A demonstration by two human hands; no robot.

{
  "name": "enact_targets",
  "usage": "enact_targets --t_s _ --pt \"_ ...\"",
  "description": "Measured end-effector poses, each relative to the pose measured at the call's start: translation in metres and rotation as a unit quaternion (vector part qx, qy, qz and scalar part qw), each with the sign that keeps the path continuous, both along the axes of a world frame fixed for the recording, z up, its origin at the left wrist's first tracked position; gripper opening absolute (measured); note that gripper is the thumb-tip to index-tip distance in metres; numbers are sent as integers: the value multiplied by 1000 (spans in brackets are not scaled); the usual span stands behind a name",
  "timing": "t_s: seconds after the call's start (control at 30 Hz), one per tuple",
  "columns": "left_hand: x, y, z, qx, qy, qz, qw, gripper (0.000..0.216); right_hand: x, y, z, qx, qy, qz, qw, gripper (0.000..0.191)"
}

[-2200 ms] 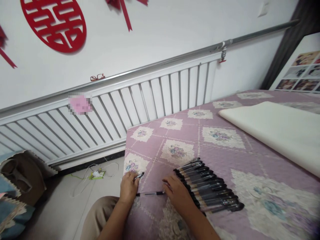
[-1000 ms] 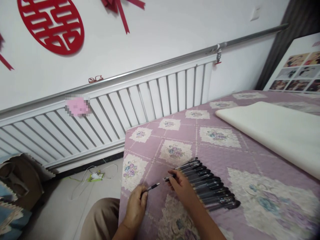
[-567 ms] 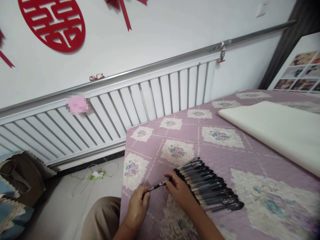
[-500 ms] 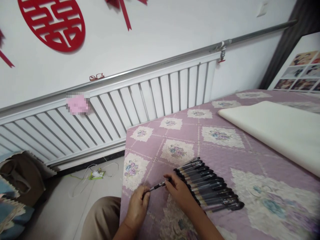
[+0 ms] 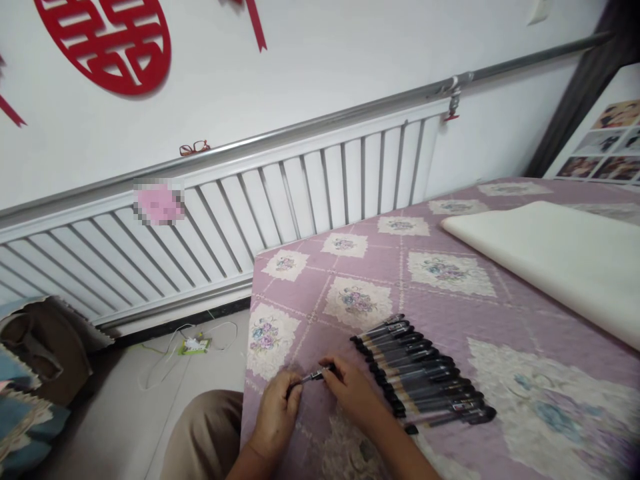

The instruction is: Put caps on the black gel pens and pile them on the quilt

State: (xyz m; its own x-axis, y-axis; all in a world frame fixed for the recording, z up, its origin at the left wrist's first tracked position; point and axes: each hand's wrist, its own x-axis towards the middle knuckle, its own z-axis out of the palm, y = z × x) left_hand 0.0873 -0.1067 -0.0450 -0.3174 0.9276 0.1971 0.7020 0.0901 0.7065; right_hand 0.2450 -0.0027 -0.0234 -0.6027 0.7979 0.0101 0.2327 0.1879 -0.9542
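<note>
A black pen (image 5: 311, 379) spans the gap between my two hands, just above the purple patterned bedspread (image 5: 450, 313). My left hand (image 5: 278, 413) is closed, pinching the pen's left end. My right hand (image 5: 353, 395) is closed too, its fingertips pinched on the pen's right end. Right of my right hand lies a neat row of several black pens (image 5: 425, 377), side by side on the bedspread.
A folded white sheet (image 5: 555, 257) lies at the far right of the bed. A white slatted radiator cover (image 5: 240, 213) runs along the wall, with red glasses (image 5: 195, 148) on its ledge. A cable and small green item (image 5: 193, 345) lie on the floor. A bag (image 5: 35, 347) sits at left.
My hands have drawn closer together along the pen, so less of it shows between them. The view shifted slightly. The row of pens has not moved.
</note>
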Motion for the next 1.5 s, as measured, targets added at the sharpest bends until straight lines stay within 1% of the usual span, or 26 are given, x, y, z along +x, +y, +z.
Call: enact_targets --t_s 0.17,0.33,0.47,0.6,0.73,0.83,0.93,1.07,1.13,1.2,1.3,1.37,1.5 --pt "-2 -1 -2 11 -8 -3 1000 18 -1 -4 5 -22 1 6 1000 35" --pt "-3 -1 -6 21 -20 -5 1000 18 -1 -8 10 -18 1 -2 1000 36" --pt "-2 0 -7 21 -21 -2 1000 19 2 -6 8 3 13 -17 1000 43" --pt "-3 0 -6 41 -22 -5 999 19 10 2 5 8 50 -57 997 42" --pt "0 5 -3 72 18 -3 997 19 28 16 14 5 113 -138 984 37" --pt "14 17 1 89 38 -5 995 18 50 27 25 -3 152 -210 966 36" --pt "39 37 8 89 51 -27 994 15 74 38 32 -25 178 -284 942 38" --pt "76 74 21 70 65 -65 993 13 104 53 33 -8 202 -367 908 36" --pt "92 92 28 44 78 -87 992 12 116 58 31 2 208 -401 892 36" --pt "105 107 32 18 102 -92 990 10 127 62 29 -3 214 -430 877 36" --pt "119 119 37 0 140 -95 986 10 138 65 27 -14 236 -455 859 38" --pt "126 124 38 -10 157 -100 982 11 143 64 28 -15 244 -463 852 38" --pt "134 129 37 -32 179 -104 978 11 147 61 35 -24 244 -459 854 38"
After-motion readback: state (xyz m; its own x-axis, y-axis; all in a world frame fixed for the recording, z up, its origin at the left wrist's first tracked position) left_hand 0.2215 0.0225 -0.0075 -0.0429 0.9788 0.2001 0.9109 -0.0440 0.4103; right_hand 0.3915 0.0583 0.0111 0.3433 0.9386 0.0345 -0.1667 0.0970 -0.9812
